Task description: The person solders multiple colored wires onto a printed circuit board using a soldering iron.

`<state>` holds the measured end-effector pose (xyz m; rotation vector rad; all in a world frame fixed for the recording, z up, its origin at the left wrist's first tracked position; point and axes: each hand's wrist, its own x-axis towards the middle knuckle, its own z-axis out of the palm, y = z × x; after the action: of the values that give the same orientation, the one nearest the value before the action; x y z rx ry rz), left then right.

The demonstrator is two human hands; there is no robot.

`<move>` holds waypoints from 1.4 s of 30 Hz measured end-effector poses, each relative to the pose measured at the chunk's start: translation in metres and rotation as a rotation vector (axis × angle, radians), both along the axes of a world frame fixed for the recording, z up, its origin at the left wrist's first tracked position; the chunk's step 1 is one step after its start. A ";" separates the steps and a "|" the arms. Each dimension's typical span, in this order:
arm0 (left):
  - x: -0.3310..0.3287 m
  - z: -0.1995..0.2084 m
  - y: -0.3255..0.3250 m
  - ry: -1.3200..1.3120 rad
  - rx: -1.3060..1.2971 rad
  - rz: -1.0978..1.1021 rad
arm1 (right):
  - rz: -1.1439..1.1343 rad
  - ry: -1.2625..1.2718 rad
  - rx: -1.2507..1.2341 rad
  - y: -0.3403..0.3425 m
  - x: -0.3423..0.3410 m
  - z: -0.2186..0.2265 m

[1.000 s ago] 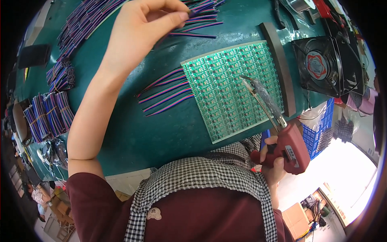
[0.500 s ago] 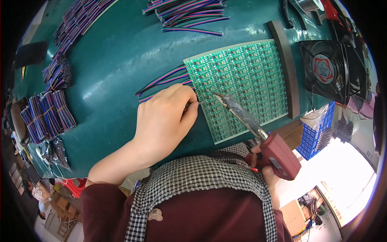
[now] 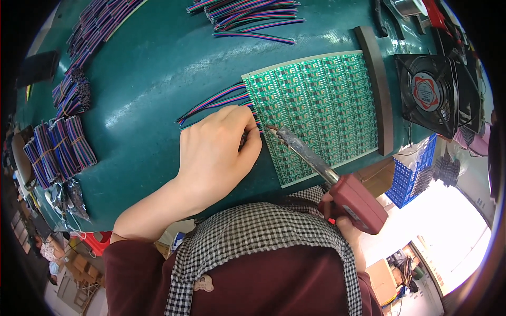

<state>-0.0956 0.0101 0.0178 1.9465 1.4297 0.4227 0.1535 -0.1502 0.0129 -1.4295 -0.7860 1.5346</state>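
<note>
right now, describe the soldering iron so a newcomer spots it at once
On the dark green worktop, find the large green circuit-board panel. The soldering iron slants over it from the lower right, its tip near the panel's left edge. Its blocky maroon housing and slim grey barrel set it apart from the flat panel and dark bar.

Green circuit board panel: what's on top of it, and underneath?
On the panel sit rows of small components; the red-handled soldering iron extends over it, hiding a strip. What lies directly underneath is covered; green tabletop shows beside it.
</note>
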 end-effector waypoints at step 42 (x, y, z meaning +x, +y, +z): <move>0.006 -0.004 -0.005 0.038 0.111 0.024 | 0.125 -0.383 0.129 -0.012 0.013 -0.009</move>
<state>-0.0894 0.0054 0.0138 2.0371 1.4826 0.4882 0.1667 -0.1625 0.0035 -1.6244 -1.2004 1.2871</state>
